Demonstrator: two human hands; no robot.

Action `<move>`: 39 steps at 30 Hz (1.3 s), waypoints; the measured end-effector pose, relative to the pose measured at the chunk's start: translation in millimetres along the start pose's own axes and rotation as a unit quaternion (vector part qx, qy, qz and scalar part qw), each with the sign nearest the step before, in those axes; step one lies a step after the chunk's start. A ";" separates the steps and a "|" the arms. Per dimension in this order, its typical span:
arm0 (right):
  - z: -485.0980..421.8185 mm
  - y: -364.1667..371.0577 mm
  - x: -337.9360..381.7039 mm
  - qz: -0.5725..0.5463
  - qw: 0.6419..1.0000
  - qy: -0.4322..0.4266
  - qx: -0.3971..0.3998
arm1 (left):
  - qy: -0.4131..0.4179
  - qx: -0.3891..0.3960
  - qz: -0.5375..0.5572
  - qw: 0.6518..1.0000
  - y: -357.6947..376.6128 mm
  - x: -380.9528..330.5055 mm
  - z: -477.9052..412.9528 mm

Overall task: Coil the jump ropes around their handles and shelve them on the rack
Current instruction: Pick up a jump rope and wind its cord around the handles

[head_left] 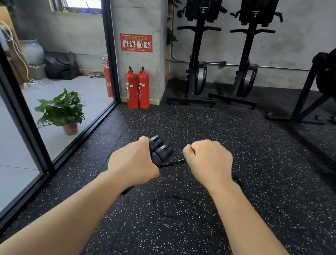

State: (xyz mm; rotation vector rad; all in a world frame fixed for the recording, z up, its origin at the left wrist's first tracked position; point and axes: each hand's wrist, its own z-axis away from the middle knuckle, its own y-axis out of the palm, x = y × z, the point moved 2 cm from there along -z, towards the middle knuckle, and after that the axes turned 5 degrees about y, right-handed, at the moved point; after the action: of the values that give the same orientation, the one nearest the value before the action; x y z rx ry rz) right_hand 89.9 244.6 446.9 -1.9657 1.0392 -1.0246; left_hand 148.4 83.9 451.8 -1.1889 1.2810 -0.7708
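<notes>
**Handles in your left hand, cord in your right**

You are gripping the two black, grey-banded jump rope handles (pixel 160 150) side by side in your left hand (pixel 133 163), fingers curling round them, above the speckled rubber floor (pixel 263 185). Your right hand (pixel 207 161) is pinching the thin black cord (pixel 176 163) in a closed fist. Slack cord is lying looped on the floor between your forearms. Two red fire extinguishers (pixel 138 88) are standing at the floor's far left corner, and two upright rowing machines (pixel 197 44) are lining its far edge.
</notes>
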 end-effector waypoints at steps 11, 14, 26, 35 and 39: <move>-17.0 -30.2 54.2 0.049 0.941 -0.296 -0.158 | 0.169 0.011 -0.255 0.952 -16.1 -9.1 2.3; -25.7 -33.8 62.8 0.024 0.929 -0.320 -0.185 | 0.244 0.048 -0.271 0.930 -14.8 -16.4 9.9; -18.9 16.7 23.6 -0.447 0.862 0.079 0.226 | 0.282 0.066 -0.030 0.957 -20.3 -23.4 36.5; 31.9 54.4 21.6 -0.442 0.854 0.163 0.223 | 0.018 0.037 0.121 0.992 -1.6 0.6 11.0; 43.0 47.3 33.2 -0.475 0.836 0.166 0.217 | -0.052 0.046 0.156 0.985 6.0 12.3 -0.5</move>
State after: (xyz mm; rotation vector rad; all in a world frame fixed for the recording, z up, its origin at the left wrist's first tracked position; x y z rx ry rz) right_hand 123.6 203.0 398.8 -1.9121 -0.1522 -1.9701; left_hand 149.1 73.9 442.4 -0.9137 1.2911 -0.5260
